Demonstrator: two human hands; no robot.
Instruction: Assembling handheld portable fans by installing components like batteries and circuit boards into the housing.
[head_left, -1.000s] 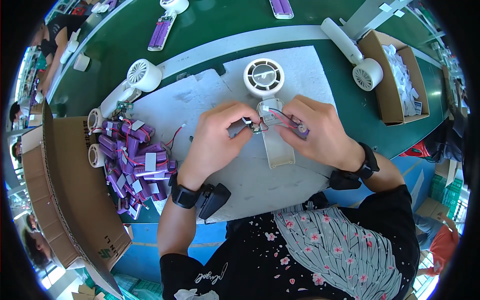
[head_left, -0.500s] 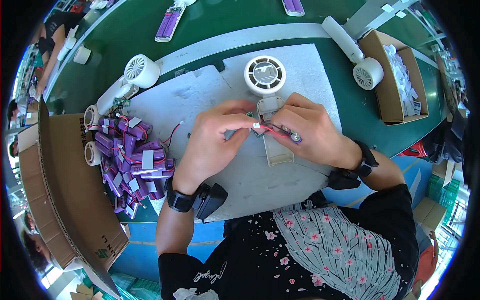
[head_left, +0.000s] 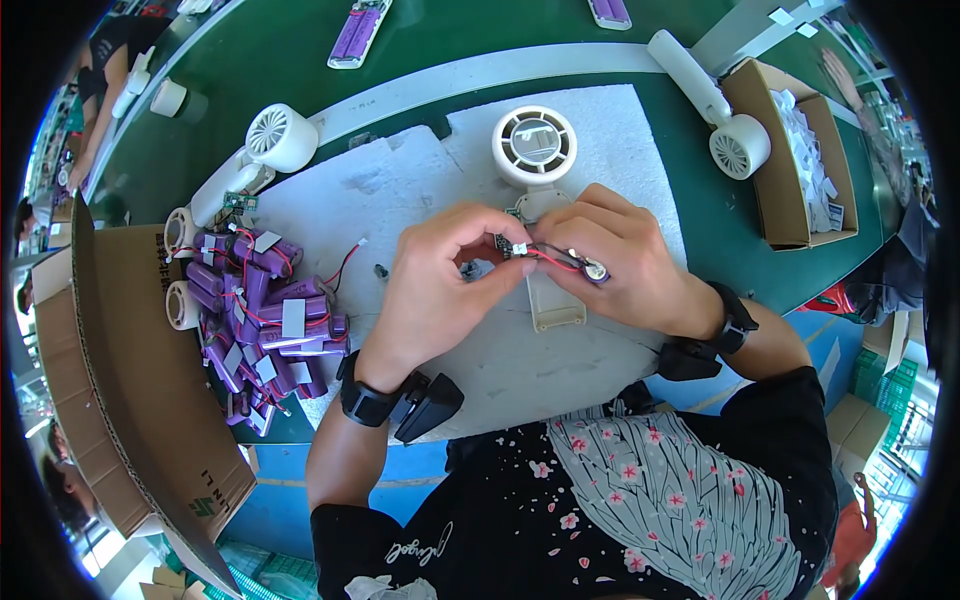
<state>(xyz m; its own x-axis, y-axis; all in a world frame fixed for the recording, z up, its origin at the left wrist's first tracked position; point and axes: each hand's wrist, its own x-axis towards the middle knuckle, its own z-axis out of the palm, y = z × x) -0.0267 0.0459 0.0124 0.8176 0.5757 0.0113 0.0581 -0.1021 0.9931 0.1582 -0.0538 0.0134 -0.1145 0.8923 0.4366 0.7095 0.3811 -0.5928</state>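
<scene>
My left hand (head_left: 445,275) pinches a small circuit board (head_left: 507,245) between thumb and forefinger. A white wire plug (head_left: 520,250) sits against the board; whether it is fully seated cannot be told. Red and black wires (head_left: 553,256) run from the plug to a purple battery cell (head_left: 596,272), whose metal end pokes out from my right hand (head_left: 630,262). The fingers of that hand are closed around the cell and wires. Beneath both hands lies a white handheld fan (head_left: 535,147), its round head away from me and its hollow handle (head_left: 557,308) open, partly covered by my fingers.
Purple battery cells (head_left: 265,315) with wires are heaped at the left beside a cardboard box (head_left: 150,350). White fans (head_left: 283,138) stand beyond. At the right are another fan (head_left: 738,147) and a carton (head_left: 768,215) of white pieces. A pale foam board (head_left: 430,370) covers the worktop.
My left fingers have tightened around the circuit board and turned it at the plug. On the far belt, the purple battery packs have shifted right. Another person's hand has appeared at the upper right.
</scene>
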